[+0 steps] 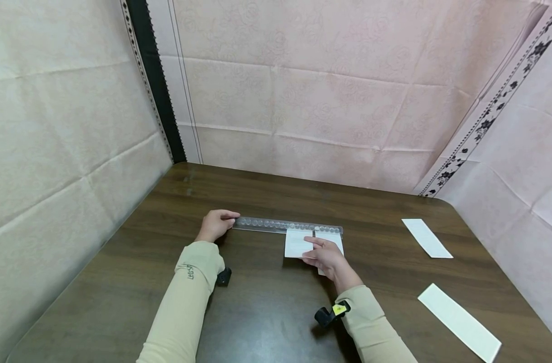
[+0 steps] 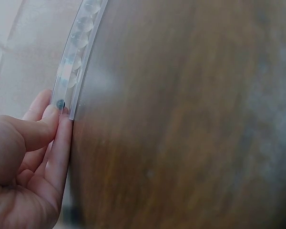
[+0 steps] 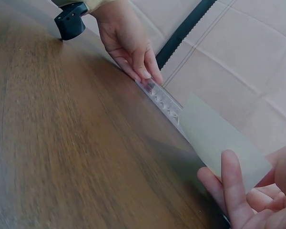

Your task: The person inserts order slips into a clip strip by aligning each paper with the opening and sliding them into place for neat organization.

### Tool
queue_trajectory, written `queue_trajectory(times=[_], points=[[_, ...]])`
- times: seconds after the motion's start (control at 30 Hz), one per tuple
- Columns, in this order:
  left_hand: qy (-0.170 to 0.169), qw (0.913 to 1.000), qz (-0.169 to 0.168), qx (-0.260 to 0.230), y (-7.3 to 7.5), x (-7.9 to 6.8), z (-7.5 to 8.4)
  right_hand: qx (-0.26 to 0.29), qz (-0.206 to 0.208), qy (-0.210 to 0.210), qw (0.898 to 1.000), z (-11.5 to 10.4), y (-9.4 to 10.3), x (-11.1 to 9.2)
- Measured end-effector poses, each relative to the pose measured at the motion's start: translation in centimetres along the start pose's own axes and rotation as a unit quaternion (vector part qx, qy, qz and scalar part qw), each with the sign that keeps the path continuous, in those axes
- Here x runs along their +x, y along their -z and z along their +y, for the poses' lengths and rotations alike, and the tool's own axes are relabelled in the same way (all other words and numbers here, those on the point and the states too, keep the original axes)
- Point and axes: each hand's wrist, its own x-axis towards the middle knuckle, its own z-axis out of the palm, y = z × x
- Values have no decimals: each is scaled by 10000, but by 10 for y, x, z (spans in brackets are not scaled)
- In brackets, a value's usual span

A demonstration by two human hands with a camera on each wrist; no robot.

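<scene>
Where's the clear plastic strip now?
In the head view, the clear plastic strip is below centre, its left end pinched by the left hand, its right part by the white paper in the right hand.

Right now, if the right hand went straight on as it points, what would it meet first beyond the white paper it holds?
Probably the long, clear plastic strip just past the white paper, though depth is unclear.

One desk carries one clear plastic strip and two loose white paper strips, a longer strip and a shorter strip. There are two grips, one left grip and one right grip, and two wrist cameras, one left camera and one right camera. Whether the white paper in the right grip is one folded piece or several cannot be told.
</scene>
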Motion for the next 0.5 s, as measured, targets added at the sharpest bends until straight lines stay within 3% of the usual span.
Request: queue_trajectory(times=[0.37, 0.5], points=[[68, 10000, -16, -34, 0, -1, 1, -7, -425, 320, 9986, 1, 8, -5], [7, 10000, -8, 5, 0, -1, 0, -333, -187, 190, 9991, -1, 10, -5]])
